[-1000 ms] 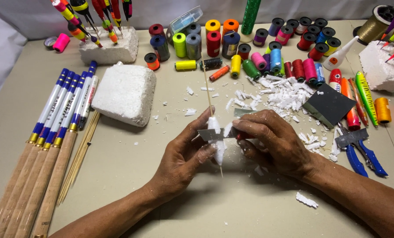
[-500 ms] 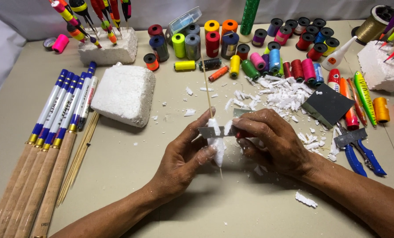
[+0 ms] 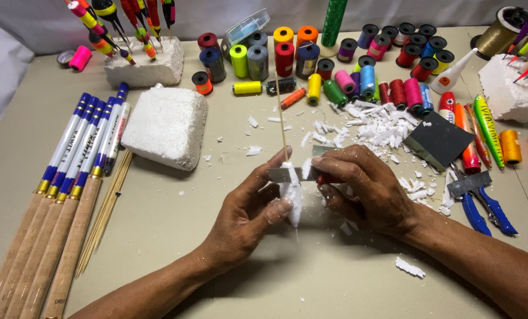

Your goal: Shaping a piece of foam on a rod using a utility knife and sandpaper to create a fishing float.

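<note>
Here, label by label:
Left hand (image 3: 249,212): closed around a white foam piece (image 3: 291,198) skewered on a thin wooden stick (image 3: 283,127), at the middle of the table (image 3: 311,277).
Right hand (image 3: 364,189): grips a flat grey blade (image 3: 283,174) laid against the foam's top.
Labels: blue-and-white printed bands on the cork-handled rods (image 3: 69,177), far left.
Containers: clear plastic box (image 3: 247,27) at the back, contents unclear.
Holders: white foam block (image 3: 148,65) stuck with bright fishing floats (image 3: 107,18).
Shavings (image 3: 376,124): beside the thread spools (image 3: 335,59).
</note>
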